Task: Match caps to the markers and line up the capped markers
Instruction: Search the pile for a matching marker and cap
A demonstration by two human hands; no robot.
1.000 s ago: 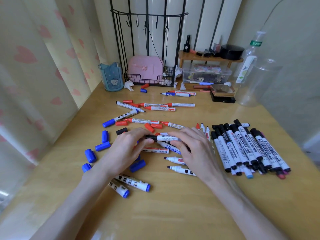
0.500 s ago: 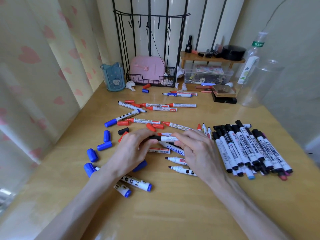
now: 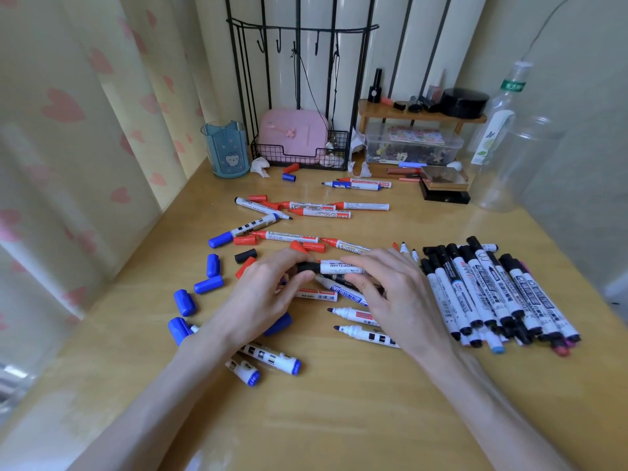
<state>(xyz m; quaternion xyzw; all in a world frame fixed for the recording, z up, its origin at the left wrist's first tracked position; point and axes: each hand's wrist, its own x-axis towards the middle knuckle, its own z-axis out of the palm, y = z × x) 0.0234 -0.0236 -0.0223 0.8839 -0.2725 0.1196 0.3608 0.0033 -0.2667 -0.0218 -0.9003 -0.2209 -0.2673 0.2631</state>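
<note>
A white whiteboard marker (image 3: 341, 267) with a black cap (image 3: 308, 267) is held level over the table's middle. My left hand (image 3: 268, 294) pinches the cap end, and my right hand (image 3: 390, 294) grips the barrel. A row of black-capped markers (image 3: 489, 294) lies side by side at the right. Uncapped red markers (image 3: 316, 210) and loose red caps (image 3: 244, 240) are scattered beyond my hands. Loose blue caps (image 3: 208, 284) lie at the left. One spare black cap (image 3: 245, 256) sits near my left hand. Two uncapped markers (image 3: 360, 333) lie under my right hand.
A blue pen holder (image 3: 225, 149), a black wire rack (image 3: 302, 154) holding a pink case, a wooden shelf (image 3: 418, 113) over a clear box, and a clear plastic bottle (image 3: 509, 137) stand along the back. Two blue-capped markers (image 3: 268, 360) lie near my left forearm.
The black cap now sits fully on the marker between my hands. Both hands stay in nearly the same place.
</note>
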